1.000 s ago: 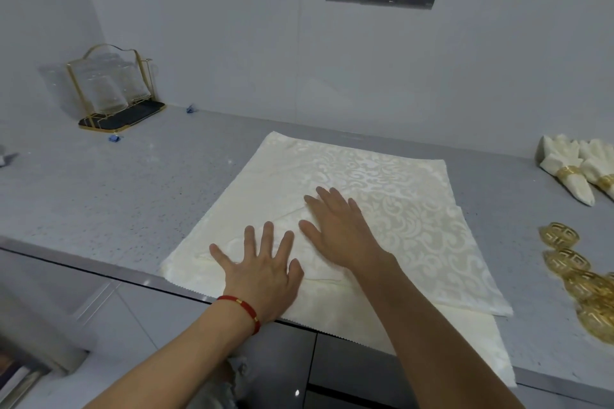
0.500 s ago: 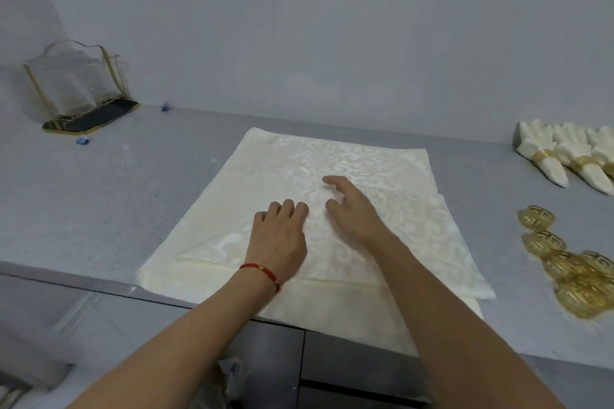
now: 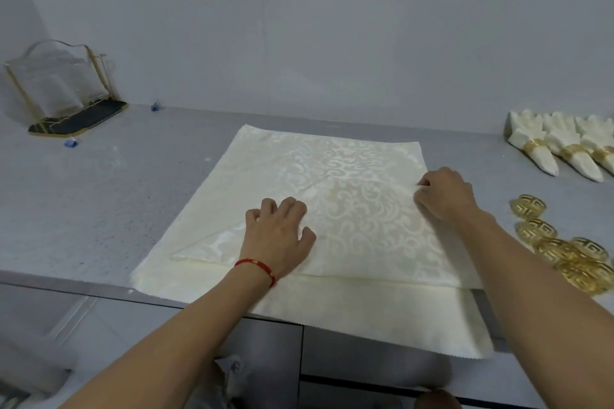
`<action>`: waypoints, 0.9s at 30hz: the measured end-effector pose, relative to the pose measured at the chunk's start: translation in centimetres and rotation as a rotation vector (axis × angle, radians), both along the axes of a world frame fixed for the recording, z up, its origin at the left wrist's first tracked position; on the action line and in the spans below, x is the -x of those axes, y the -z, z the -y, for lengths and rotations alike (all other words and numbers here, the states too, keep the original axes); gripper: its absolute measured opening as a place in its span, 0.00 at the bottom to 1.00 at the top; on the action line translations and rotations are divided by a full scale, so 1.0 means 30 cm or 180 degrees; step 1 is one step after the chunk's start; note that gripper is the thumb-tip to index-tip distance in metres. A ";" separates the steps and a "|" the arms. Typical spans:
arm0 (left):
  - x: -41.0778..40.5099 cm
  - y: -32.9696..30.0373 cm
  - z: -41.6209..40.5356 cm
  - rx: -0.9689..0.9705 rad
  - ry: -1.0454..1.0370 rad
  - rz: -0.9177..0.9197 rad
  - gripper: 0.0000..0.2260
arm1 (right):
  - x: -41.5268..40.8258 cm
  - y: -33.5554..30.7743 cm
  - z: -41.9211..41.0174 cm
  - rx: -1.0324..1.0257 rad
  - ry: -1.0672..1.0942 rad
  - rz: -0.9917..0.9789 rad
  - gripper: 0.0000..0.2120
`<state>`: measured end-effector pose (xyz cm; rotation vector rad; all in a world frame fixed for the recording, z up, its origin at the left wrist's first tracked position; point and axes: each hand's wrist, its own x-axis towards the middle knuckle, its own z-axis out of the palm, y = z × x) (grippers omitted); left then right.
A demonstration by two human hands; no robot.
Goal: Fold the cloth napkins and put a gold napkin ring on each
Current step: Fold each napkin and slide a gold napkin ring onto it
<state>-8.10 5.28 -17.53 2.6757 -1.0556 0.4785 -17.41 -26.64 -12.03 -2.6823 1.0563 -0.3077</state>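
Surface (image 3: 99, 196): grey speckled counter w/ a wall behind.
Napkin (image 3: 332, 176): cream damask cloth, front-centre of surface, near edge hanging over the front; lies on a 2nd cream cloth.
Left hand (image 3: 279, 236): fingers curled, knuckles pressing napkin near its folded-in left corner; red string on wrist.
Right hand (image 3: 445, 196): pinching napkin's right edge.
Gold rings (image 3: 561, 242): loose cluster, right edge.
Finished napkins (image 3: 564, 149): three, ringed, back-right corner.

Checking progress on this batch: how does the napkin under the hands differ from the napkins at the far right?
The napkin under the hands lies flat and mostly spread out; the finished napkins are folded into narrow points. It carries no ring; each finished one wears a gold band. Both are cream cloth on the grey counter.
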 end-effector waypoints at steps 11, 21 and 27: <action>-0.005 0.005 0.002 -0.0056 0.0008 -0.0012 0.17 | 0.148 0.124 -0.512 0.0731 -0.1218 0.0901 0.03; 0.001 -0.002 0.001 -0.0128 -0.0008 0.0035 0.18 | 0.220 0.191 -0.562 0.0565 -0.2057 0.1001 0.16; 0.024 -0.034 0.014 -0.0256 0.0447 0.0704 0.07 | 0.276 0.184 -0.574 0.0444 -0.2167 0.0904 0.20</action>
